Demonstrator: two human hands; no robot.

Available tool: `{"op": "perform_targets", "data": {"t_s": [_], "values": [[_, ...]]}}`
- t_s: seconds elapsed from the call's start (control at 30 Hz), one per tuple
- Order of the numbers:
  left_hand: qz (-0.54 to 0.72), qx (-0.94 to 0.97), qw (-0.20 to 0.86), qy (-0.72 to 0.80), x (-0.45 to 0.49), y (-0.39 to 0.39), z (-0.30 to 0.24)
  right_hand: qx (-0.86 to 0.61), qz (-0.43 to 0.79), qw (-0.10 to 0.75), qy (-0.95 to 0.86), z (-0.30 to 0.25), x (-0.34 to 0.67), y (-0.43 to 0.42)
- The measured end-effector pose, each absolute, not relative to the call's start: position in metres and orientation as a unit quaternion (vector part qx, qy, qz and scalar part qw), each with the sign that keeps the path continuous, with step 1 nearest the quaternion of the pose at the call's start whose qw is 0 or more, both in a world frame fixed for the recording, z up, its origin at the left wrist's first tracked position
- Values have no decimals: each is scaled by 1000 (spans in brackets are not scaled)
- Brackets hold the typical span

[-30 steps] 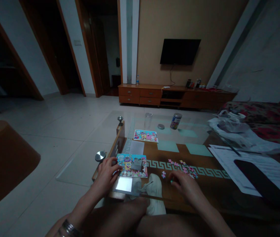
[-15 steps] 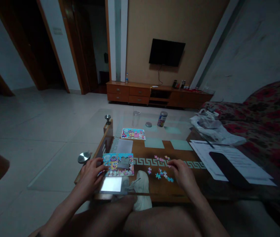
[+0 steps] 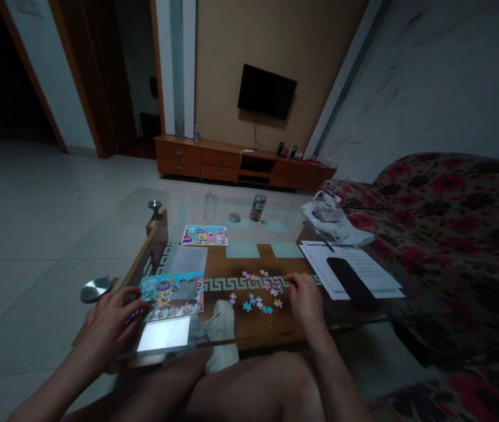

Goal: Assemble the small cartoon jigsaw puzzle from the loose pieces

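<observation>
My left hand [image 3: 115, 316] rests at the left edge of a partly assembled cartoon jigsaw puzzle [image 3: 161, 293], fingers spread and the thumb side touching its border. A gap shows in the puzzle's right half. Right of it lie several loose jigsaw pieces [image 3: 256, 302], pink ones toward the back and blue ones nearer me. My right hand [image 3: 306, 302] is just right of the loose pieces. Its index finger is stretched out to the left, and I see nothing held in it. Beyond the puzzle lies a matching picture card [image 3: 204, 235].
Papers [image 3: 355, 269] with a black phone-like slab [image 3: 350, 281] lie to the right on the glass table. A plastic bag [image 3: 337, 223] is behind them. At the back stand a printed can [image 3: 257, 207], a lid [image 3: 234, 217] and a clear glass [image 3: 211, 206]. A floral sofa [image 3: 451, 205] borders the right.
The view has swung to the right, shifting everything left in the picture. My right hand has moved off the pink pieces to their right side. The left hand stays at the puzzle's edge.
</observation>
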State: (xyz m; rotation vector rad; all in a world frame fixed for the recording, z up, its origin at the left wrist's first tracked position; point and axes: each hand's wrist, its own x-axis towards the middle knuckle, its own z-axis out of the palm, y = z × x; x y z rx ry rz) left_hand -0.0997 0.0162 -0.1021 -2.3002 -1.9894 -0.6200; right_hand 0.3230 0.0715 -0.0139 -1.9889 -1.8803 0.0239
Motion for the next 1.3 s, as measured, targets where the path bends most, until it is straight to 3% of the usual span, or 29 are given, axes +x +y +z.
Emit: {"op": "perform_targets", "data": {"t_s": [0.27, 0.8, 0.93, 1.1, 1.3], "values": [[-198, -746, 24, -635, -103, 18, -109, -661, 141, 133, -725, -23, 308, 50], [-250, -666, -6, -703, -84, 6, -66, -644, 160, 85, -744, -33, 308, 57], [-262, -655, -6, -709, -84, 5, -66, -638, 182, 123, -738, -38, 313, 57], [-282, -653, -16, -702, -83, 5, -67, -588, 259, 231, -731, -38, 316, 58], [-378, -666, -32, -642, -76, 5, -65, -559, 374, 305, -675, -17, 280, 70]]}}
